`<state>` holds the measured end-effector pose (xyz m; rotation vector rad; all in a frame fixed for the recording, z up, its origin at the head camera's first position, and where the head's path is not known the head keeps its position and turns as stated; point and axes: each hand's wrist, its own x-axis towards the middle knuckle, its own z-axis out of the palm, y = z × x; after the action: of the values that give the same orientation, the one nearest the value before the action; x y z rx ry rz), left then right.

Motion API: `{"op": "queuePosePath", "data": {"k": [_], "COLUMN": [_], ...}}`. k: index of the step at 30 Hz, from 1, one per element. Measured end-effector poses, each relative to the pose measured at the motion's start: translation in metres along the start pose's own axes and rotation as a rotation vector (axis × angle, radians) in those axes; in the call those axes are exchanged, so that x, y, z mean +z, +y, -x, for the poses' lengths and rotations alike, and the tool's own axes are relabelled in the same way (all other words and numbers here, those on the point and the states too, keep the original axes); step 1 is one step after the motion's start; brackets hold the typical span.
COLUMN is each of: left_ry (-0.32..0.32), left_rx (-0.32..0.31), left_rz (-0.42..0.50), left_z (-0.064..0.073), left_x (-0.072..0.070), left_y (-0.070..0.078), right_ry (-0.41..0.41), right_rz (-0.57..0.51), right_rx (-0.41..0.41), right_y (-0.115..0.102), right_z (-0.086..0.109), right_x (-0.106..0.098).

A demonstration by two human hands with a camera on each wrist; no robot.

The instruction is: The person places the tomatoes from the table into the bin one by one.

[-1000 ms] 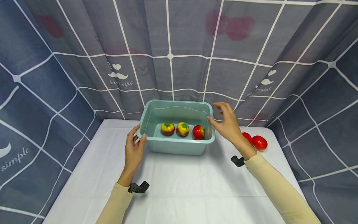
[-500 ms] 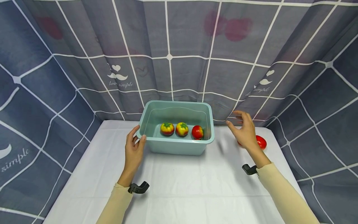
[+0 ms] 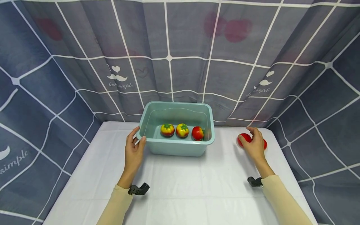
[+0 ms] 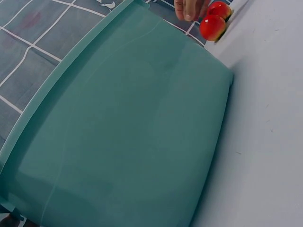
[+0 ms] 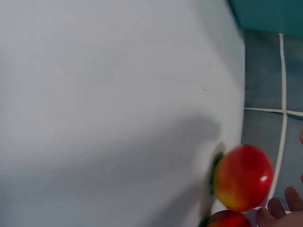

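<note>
A light teal plastic bin (image 3: 180, 147) stands at the back of the table. Inside, in a row, sit two red-and-yellow tomatoes (image 3: 167, 130) (image 3: 182, 130) and a redder tomato (image 3: 197, 133). My left hand (image 3: 134, 154) grips the bin's left front corner, thumb at the front rim. Over two red tomatoes to the right of the bin, my right hand (image 3: 255, 146) hovers with thumb and fingers apart. The nearer tomato (image 3: 244, 140) shows beside its thumb; the other (image 3: 265, 144) is partly hidden behind the hand. In the right wrist view, fingers (image 5: 293, 198) appear beside a tomato (image 5: 244, 177), apart from it.
A white cloth covers the table (image 3: 180, 193). Grey-blue checked curtains (image 3: 188, 75) hang behind it and along both sides. The bin's back stands close to the rear curtain.
My right hand has moved from beside the bin's right rim rightward and down to the two loose tomatoes. The left hand stays on the bin.
</note>
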<state>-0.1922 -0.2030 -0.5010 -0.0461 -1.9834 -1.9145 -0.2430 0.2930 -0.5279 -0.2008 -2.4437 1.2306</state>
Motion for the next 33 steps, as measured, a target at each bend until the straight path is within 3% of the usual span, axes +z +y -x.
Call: {"op": "queuePosePath", "data": {"k": [12, 17, 27, 33], "left_ry": [0.000, -0.003, -0.001, 0.005], "left_rx": [0.010, 0.009, 0.004, 0.004], "left_rz": [-0.014, -0.014, -0.018, -0.020], "left_z": [0.001, 0.001, 0.000, 0.000], "left_x": [0.001, 0.001, 0.001, 0.000], "left_y": [-0.001, -0.002, 0.000, 0.001], "right_ry": [-0.095, -0.099, -0.085, -0.068], "right_rz": [0.087, 0.093, 0.071, 0.018], "right_rx": [0.043, 0.066, 0.095, 0.085], "right_y": [0.021, 0.025, 0.022, 0.010], "right_z": [0.014, 0.016, 0.015, 0.012], "right_x": [0.019, 0.023, 0.026, 0.028]}}
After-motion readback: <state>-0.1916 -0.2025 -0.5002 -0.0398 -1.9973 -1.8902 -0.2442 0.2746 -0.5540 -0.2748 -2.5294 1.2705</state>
